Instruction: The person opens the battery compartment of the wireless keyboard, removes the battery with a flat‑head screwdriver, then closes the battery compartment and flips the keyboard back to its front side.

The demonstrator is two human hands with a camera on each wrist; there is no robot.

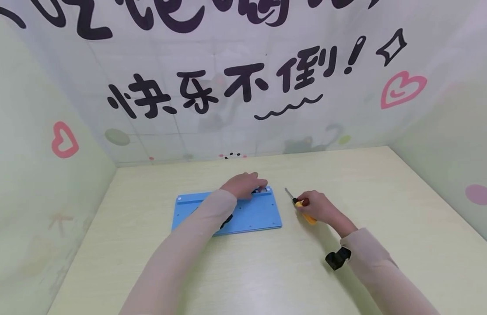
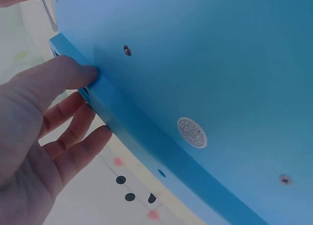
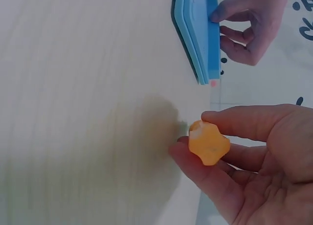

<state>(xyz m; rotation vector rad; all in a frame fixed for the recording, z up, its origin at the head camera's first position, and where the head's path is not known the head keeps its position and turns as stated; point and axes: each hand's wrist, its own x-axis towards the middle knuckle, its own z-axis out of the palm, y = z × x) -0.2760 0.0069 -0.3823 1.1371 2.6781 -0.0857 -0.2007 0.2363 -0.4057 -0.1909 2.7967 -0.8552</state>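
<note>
Where the board (image 1: 259, 214) is: on the table (image 1: 259, 271), toward the back, with the ridge (image 1: 196, 200) facing the wall (image 1: 235, 48). It's blue, small screws (image 2: 127, 50) in the top face, plus a pale oval mark (image 2: 192, 133) beside the ridge.
Left hand (image 1: 241, 186): got hold of the far edge near the right end, thumb on top of the ridge, fingertips against the back side.
Screwdriver (image 1: 309, 218): just past the board's right side, not touching it. Orange handle, black collar, metal tip pointing back and a bit left.
Right hand (image 1: 320, 208): thumb and fingers pinching that handle, and the right wrist view catches it butt-end on.
Sleeves (image 1: 188, 240): pale ones, with a black gadget (image 1: 338, 258) at the right wrist.
Wall: whitish, big black lettering (image 1: 247, 87) across it.
</note>
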